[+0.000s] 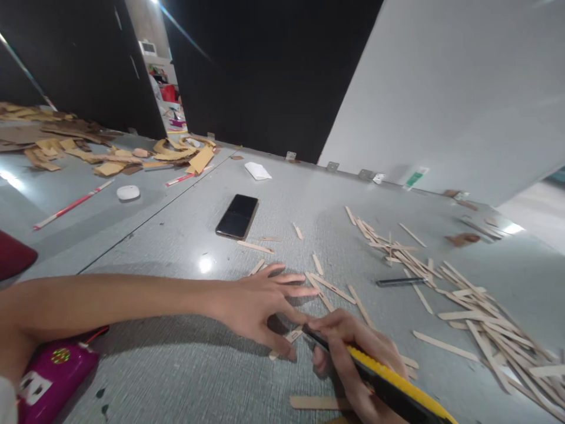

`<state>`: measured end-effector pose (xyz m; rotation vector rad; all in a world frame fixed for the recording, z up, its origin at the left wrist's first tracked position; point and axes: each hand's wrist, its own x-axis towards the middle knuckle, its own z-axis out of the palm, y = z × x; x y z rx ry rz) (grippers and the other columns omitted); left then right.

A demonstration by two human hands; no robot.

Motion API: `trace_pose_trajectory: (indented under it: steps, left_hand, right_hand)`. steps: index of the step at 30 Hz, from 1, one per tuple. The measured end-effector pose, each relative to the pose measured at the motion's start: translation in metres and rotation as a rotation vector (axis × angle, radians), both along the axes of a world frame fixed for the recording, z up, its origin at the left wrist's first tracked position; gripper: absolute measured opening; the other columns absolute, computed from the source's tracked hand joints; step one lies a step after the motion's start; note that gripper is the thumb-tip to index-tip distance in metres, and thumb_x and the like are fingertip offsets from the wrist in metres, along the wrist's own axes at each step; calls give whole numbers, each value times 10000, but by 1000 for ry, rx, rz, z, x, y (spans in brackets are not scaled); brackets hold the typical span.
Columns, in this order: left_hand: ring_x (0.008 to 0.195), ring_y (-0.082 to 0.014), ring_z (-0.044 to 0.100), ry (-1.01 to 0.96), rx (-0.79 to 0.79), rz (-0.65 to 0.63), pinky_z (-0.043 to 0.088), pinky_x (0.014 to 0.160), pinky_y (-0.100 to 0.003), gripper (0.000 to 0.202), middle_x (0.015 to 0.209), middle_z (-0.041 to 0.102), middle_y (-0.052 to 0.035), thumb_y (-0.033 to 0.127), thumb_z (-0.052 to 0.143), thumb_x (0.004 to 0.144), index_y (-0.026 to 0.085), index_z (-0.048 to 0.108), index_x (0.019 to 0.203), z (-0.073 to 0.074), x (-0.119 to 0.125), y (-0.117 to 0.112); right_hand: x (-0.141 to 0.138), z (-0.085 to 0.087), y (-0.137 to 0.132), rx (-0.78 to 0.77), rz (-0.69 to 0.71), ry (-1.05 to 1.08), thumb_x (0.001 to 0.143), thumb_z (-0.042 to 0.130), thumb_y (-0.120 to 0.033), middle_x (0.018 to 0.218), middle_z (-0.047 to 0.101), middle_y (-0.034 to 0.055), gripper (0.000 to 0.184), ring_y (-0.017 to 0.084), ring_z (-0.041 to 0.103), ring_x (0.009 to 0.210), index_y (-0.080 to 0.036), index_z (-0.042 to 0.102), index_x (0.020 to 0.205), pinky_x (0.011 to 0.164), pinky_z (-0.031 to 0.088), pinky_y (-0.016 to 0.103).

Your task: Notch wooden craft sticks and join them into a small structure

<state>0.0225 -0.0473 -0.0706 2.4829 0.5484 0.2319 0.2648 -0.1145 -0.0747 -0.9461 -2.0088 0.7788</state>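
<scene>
My right hand (359, 347) is closed around a yellow and black utility knife (397, 386), its front end pointing at a wooden craft stick (295, 335). That short stick lies on the grey table under my left hand (258, 297). Thumb and index finger of the left hand press around the stick, while its other fingers spread out flat. The knife's tip is close to the left index fingertip; whether its blade touches the wood is hidden. Beyond the fingers lie craft sticks with small cut marks (334, 288). Another stick (318, 403) lies near the front edge of view.
Piles of craft sticks (489, 321) and a dark pen (401, 282) are on the right. A phone (237, 216) lies ahead, a white case (128, 192) and cardboard scraps (110, 159) to the left. Beneath my left arm sits a purple device (59, 377).
</scene>
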Motion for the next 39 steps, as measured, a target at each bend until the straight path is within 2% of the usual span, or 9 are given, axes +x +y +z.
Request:
trace_pose_trajectory:
  steps: [4, 7, 13, 22, 30, 36, 39]
  left_hand:
    - [1634, -434, 169, -14, -1, -2, 99, 1233, -751, 616, 1763, 272, -101, 575, 728, 946, 380, 596, 1515, -1, 1, 0]
    - [1629, -444, 178, -30, -11, -2, 96, 1232, -759, 592, 1763, 274, -95, 544, 752, 937, 379, 622, 1491, -1, 1, 0]
    - [1624, -456, 192, -41, 0, -3, 98, 1232, -771, 595, 1759, 285, -90, 518, 775, 925, 382, 627, 1486, 0, 1, 0]
    - [1624, -443, 205, -15, 46, -10, 116, 1238, -747, 613, 1762, 272, -106, 574, 729, 944, 376, 604, 1510, -2, 0, 0]
    - [1635, -407, 193, -3, 45, -5, 110, 1257, -705, 606, 1765, 274, -93, 590, 723, 944, 385, 609, 1502, -4, 0, 1]
    - [1627, -443, 190, -10, 8, -37, 96, 1239, -761, 572, 1764, 264, -101, 549, 677, 983, 358, 600, 1517, 1, -1, 3]
    - [1636, -421, 170, 33, 14, -46, 91, 1252, -745, 563, 1766, 257, -95, 523, 664, 995, 351, 590, 1526, 4, -2, 3]
  right_hand:
    - [-2, 0, 1, -28, 43, -15, 1079, 504, -220, 689, 702, -21, 246, 134, 723, 585, -249, 655, 887, 617, 577, 235]
    - [-1, -3, 3, -62, 72, -19, 1080, 508, -238, 701, 697, -14, 266, 136, 724, 600, -244, 658, 861, 653, 584, 251]
    - [0, -9, 2, -71, 23, -6, 1078, 528, -262, 692, 695, -22, 259, 122, 711, 567, -245, 662, 856, 604, 556, 229]
    - [-1, -9, 3, -119, -7, -40, 1098, 493, -283, 678, 701, -20, 304, 132, 701, 561, -245, 637, 833, 623, 549, 255]
    - [0, -11, 3, -50, 19, -31, 1098, 502, -274, 667, 689, -41, 251, 115, 686, 547, -250, 651, 898, 614, 542, 228]
    - [1, -10, 1, -78, 10, -39, 1101, 489, -279, 665, 691, -30, 275, 127, 689, 557, -244, 651, 882, 610, 545, 243]
    - [1, -9, 1, -100, -12, -62, 1104, 478, -280, 647, 682, -32, 294, 127, 668, 527, -244, 636, 858, 582, 531, 247]
